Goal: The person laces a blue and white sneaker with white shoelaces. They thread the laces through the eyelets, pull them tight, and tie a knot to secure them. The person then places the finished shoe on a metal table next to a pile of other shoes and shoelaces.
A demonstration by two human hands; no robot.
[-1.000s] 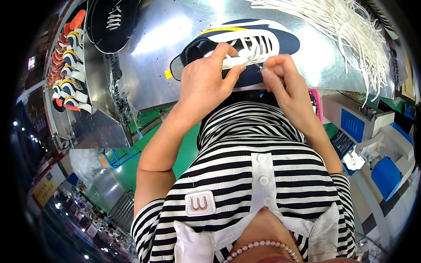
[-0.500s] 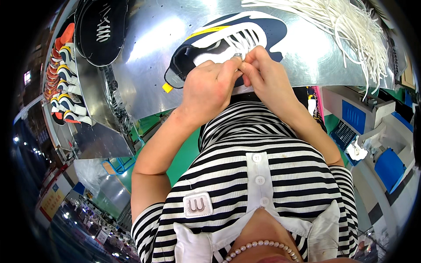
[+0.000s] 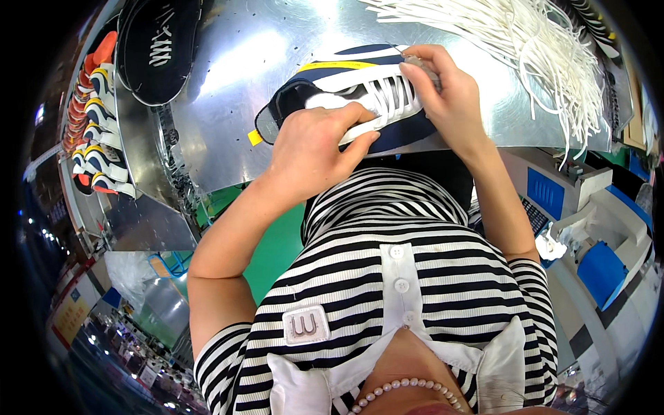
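1. At far left, a row of finished shoes (image 3: 93, 131) lines a rack beside the metal table (image 3: 228, 104).
2. Left hand (image 3: 315, 149) closes its grip over the navy-and-white sneaker (image 3: 360, 97) lying on the table.
3. Right hand (image 3: 446, 93) pinches the sneaker's toe end.
4. Loose white laces (image 3: 532, 48) lie heaped at right.

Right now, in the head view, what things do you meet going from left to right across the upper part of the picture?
Row of shoes on the shelf → black shoe upper → left hand on the navy and white sneaker → right hand at its laces → pile of white laces.
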